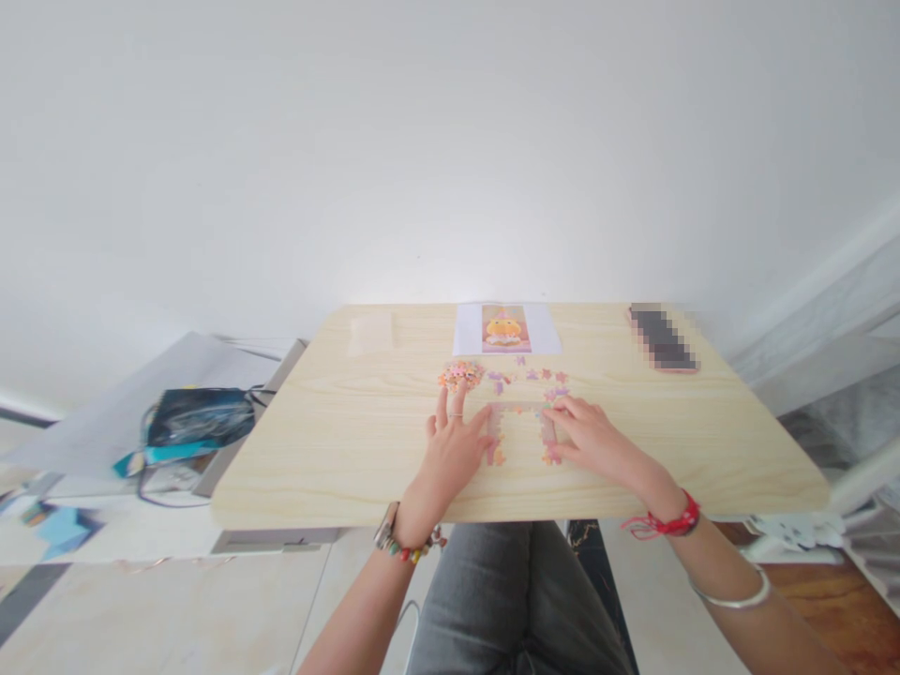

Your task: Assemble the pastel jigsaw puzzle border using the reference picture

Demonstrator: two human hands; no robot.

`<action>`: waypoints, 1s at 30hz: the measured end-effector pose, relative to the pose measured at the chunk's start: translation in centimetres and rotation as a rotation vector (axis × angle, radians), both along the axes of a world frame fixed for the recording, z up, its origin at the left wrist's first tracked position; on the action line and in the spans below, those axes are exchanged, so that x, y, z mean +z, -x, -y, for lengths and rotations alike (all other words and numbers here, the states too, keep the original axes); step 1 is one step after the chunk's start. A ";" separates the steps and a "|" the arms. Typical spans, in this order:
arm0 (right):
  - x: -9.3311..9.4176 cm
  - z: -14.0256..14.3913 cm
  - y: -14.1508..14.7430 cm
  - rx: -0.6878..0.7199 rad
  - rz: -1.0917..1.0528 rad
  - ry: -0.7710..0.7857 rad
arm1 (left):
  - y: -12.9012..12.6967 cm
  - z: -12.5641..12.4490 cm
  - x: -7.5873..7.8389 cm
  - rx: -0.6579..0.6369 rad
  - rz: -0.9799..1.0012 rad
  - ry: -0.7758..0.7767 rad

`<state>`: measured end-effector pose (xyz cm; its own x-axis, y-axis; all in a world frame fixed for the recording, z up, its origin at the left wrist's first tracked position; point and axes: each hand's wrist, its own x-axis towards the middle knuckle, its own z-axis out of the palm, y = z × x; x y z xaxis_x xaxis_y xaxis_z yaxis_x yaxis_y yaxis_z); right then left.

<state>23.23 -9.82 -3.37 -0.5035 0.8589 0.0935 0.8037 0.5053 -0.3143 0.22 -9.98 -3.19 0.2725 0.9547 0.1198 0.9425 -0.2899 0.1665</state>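
Pale wood table (337, 441), jigsaw border part-built.
Left hand (454, 450) spread flat, right hand (591, 436) pressing puzzle frame (521, 433); assembly midway; next move demands selecting from loose pieces (462, 375).

A phone (663, 338) lies at the far right of the pale wooden worktop (337, 441), a clear plastic bag (371, 332) at the far left. Left of the worktop, a dark blue pouch (197, 416) rests on a lower white surface
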 end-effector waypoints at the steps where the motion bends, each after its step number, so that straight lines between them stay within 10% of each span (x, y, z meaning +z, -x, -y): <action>1: 0.0 0.0 0.0 0.000 0.000 -0.006 | 0.0 0.0 0.0 0.000 0.004 0.000; 20: 0.8 -10.9 -1.6 -0.024 0.072 -0.003 | 1.3 1.9 0.4 0.024 0.058 -0.073; 30: 1.9 -9.1 -0.8 -0.001 0.072 -0.046 | 2.1 3.4 -0.3 -0.006 0.085 -0.058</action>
